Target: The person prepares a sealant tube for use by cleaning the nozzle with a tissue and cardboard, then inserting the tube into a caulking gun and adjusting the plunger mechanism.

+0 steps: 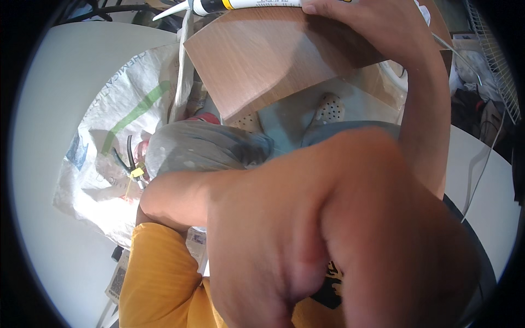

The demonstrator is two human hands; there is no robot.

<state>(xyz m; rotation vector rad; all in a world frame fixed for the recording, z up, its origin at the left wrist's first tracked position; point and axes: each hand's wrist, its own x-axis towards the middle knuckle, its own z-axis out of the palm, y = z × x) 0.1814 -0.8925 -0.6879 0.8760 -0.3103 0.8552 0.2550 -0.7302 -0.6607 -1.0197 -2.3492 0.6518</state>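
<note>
My right hand (348,10) is at the top of the view, its thumb over a white sealant cartridge (262,3) with a black and yellow band. The cartridge's tapered white nozzle (170,11) points left. Below the cartridge is a wood-grain board (250,57) with an angled corner; the right forearm passes beside it. My left hand (328,197) is raised close to the camera, large and blurred, in front of my chest. Its fingers run out past the lower edge, so whether it holds anything is hidden.
A white woven sack (123,106) with a green stripe stands at the left, near a red fire extinguisher (135,168) with black levers. My knees and perforated shoes (330,108) are below the board. A wire rack (496,57) and a thin white cable (484,172) are at the right.
</note>
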